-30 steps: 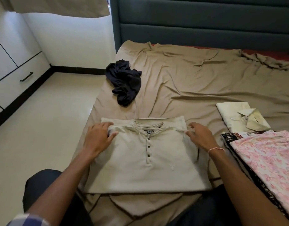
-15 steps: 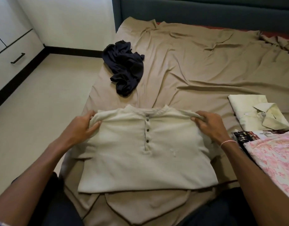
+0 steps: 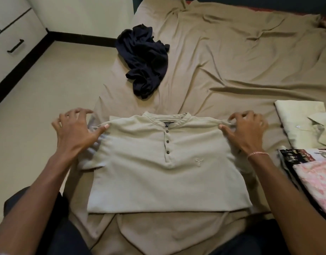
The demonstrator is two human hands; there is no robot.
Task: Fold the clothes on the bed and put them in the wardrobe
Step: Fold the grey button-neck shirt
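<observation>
Beige shirt, spread hands touching shoulders

Glossy cream floor lay left of tan-sheeted bed; white wall had black skirting board; white drawer cabinet, black bar handle, stood far left; teal headboard behind.

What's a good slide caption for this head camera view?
Left hand and right hand touch the shoulders of a folded beige henley shirt on the bed, crumpled navy garment beyond.
</observation>
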